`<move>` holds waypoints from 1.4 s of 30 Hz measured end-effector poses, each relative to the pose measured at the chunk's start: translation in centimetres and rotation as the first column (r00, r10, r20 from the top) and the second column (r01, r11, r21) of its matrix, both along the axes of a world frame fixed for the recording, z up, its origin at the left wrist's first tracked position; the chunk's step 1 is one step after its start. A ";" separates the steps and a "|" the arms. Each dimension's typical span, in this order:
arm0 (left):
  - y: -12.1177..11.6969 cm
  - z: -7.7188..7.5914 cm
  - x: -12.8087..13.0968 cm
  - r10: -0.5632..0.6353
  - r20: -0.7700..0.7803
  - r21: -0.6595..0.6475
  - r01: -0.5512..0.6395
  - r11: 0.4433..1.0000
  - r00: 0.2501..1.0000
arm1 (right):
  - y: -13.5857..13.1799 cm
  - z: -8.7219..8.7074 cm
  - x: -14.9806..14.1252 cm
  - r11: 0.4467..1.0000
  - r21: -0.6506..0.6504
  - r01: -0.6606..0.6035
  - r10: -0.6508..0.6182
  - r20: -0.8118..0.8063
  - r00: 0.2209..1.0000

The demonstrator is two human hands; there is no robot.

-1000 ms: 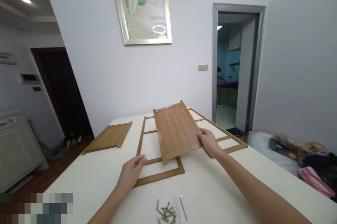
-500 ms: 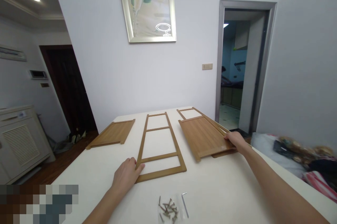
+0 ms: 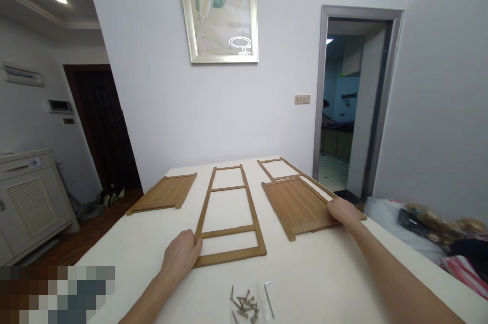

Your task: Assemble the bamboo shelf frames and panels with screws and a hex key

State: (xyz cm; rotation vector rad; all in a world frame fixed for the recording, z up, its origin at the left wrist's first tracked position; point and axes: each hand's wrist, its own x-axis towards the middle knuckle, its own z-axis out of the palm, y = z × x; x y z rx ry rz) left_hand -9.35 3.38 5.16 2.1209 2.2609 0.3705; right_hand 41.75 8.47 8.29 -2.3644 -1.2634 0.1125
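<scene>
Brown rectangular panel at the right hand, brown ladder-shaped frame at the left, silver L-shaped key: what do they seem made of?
Brown rectangular panel: probably wood or bamboo, satin finish; fine streaks like grain.
Brown ladder-shaped frame: likely the same, smooth; similar colour, though grain is unclear.
Silver L-shaped key: seemingly metal, perhaps steel; grey sheen.

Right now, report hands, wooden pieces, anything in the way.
Left hand touching brown wooden ladder-shaped frame. Right hand at right edge of brown rectangular wooden panel. Panel overlaps second brown wooden frame. Metal screws apart from both hands.
</scene>
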 end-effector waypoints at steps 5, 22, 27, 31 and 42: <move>0.3 -0.2 -0.3 0.019 0.038 0.005 -0.019 1.000 0.999 | -0.8 0.1 -1.0 0.999 -0.022 0.024 -0.021 0.126 0.992; 2.1 -1.0 -2.4 0.029 0.577 0.085 -0.096 0.992 0.816 | -6.6 -2.9 -21.7 0.336 0.122 -0.934 0.832 0.427 0.355; 1.3 0.1 -1.6 -0.029 0.833 0.105 -0.105 0.989 0.553 | -6.1 -3.4 -20.7 0.314 0.234 -0.920 0.897 0.246 0.368; -0.6 2.6 0.0 -0.169 0.985 0.166 -0.077 0.983 -0.039 | -5.9 -3.5 -20.6 0.277 0.278 -0.920 0.922 0.193 0.336; -4.3 3.5 7.4 -0.237 0.967 0.249 0.148 0.957 -0.094 | -6.6 -2.4 -20.7 0.221 0.284 -0.933 0.945 0.174 0.277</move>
